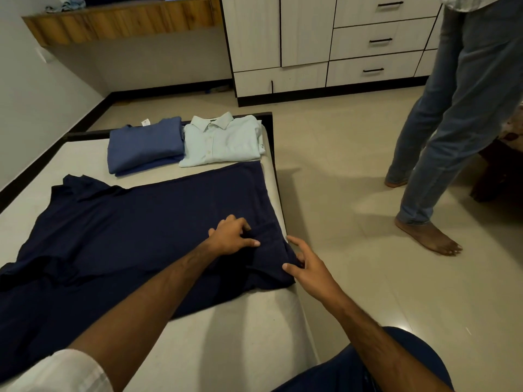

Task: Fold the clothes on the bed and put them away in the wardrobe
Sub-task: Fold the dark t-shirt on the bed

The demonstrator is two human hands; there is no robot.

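Navy t-shirt (135, 222) lies spread flat across the middle of the frame on the bed (240, 329), taking up most of the mattress width. Its lower right corner sits at the bed's right edge, bunched into a small fold.

Left hand (230, 236), centre of frame: fingers curled down onto the shirt fabric just left of that fold, gripping or pressing a ridge of cloth; thumb out flat toward the right. Looks like a pinch on the fabric, though the fingertips are partly buried in the folds.

Right hand (307, 265), centre right: thumb and fingers pinch the shirt's corner at the mattress edge, index finger extended and pointing up-left along the edge. Narrow grip, holding cloth.

Both hands are close together, the folded corner between them.

Upper middle of frame, at the far end of the bed: folded blue shirt (145, 145) on the left, folded pale mint collared shirt (223, 140) just beside it on the right, touching or nearly so. The navy shirt's far hem runs just below both.

Wardrobe (325, 41) stands at top centre-right, white panels, black handles, doors and drawers closed.

Right side of frame: a second person's legs in jeans (452, 114), barefoot on the tiled floor (339, 193).

Wooden shelf (121, 21) at upper left.
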